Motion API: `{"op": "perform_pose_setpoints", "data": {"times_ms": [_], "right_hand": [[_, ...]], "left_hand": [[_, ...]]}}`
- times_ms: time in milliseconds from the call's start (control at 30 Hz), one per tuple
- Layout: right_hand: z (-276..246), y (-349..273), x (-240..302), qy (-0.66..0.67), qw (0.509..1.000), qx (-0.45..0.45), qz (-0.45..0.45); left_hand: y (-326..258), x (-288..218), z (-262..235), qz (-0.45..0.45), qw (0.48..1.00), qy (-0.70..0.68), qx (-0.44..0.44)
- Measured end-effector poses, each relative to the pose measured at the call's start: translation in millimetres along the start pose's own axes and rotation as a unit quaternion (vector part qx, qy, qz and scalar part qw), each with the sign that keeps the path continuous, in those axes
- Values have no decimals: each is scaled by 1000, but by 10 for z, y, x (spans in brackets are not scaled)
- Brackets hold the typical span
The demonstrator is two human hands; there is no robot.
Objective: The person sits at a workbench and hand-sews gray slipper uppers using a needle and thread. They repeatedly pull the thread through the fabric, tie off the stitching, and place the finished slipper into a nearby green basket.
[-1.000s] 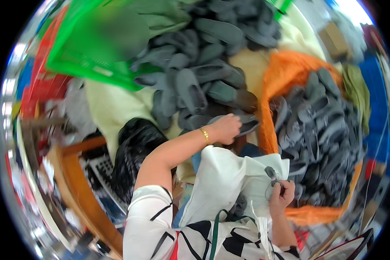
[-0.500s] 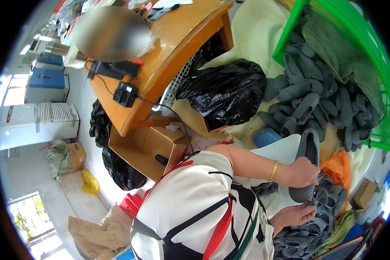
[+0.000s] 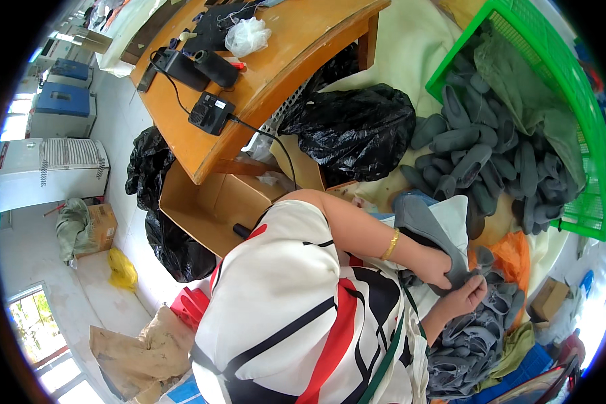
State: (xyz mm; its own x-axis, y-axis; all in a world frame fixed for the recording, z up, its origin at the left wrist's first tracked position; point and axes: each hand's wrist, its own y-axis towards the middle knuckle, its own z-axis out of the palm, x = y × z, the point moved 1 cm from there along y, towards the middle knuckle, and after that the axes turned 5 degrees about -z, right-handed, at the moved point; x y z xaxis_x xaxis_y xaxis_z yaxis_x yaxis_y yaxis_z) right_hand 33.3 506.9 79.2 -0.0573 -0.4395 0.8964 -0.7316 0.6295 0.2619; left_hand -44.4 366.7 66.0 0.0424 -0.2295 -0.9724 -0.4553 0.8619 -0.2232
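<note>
A grey slip-on shoe (image 3: 427, 225) is in my left hand (image 3: 429, 266), its fingers wrapped round the lower part. The shoe is tilted, its dark opening partly showing. At the shoe's lower end the closed fingers of my right hand (image 3: 466, 296) grip its edge; the fingertips are partly hidden. Just beyond and below the right hand lies a pile of small grey shoe pieces (image 3: 468, 343). Behind the held shoe is a white sheet (image 3: 454, 215).
A green plastic basket (image 3: 586, 182) lies tipped, grey shoes (image 3: 471, 165) spilling out. Nearby are a black plastic bag (image 3: 357, 131), an orange bag (image 3: 512, 252) and an open cardboard box (image 3: 198, 209). A wooden table (image 3: 296, 40) carries a black adapter (image 3: 211, 112) with a cable.
My left hand has brought the shoe closer to my body and turned it. My right hand has moved up to the shoe's lower end. The view has shifted slightly.
</note>
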Motion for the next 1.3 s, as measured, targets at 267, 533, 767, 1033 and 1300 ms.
{"op": "perform_pose_setpoints", "data": {"times_ms": [267, 533, 767, 1033, 1300], "right_hand": [[30, -19, -28, 87, 992, -46, 74], [143, -605, -64, 6, 971, 240, 5], [-596, -604, -492, 206, 935, 27, 287], [-2556, -1227, -1335, 378, 737, -491, 270], [-2376, -1603, -1616, 132, 833, -476, 248]], "left_hand": [[-273, 45, 144, -70, 879, -426, -201], [-243, 500, 208, -246, 777, -545, -196], [-225, 524, 200, -219, 784, -526, -246], [-207, 399, 171, -231, 785, -531, -220], [-171, 355, 205, -224, 788, -515, -253]]}}
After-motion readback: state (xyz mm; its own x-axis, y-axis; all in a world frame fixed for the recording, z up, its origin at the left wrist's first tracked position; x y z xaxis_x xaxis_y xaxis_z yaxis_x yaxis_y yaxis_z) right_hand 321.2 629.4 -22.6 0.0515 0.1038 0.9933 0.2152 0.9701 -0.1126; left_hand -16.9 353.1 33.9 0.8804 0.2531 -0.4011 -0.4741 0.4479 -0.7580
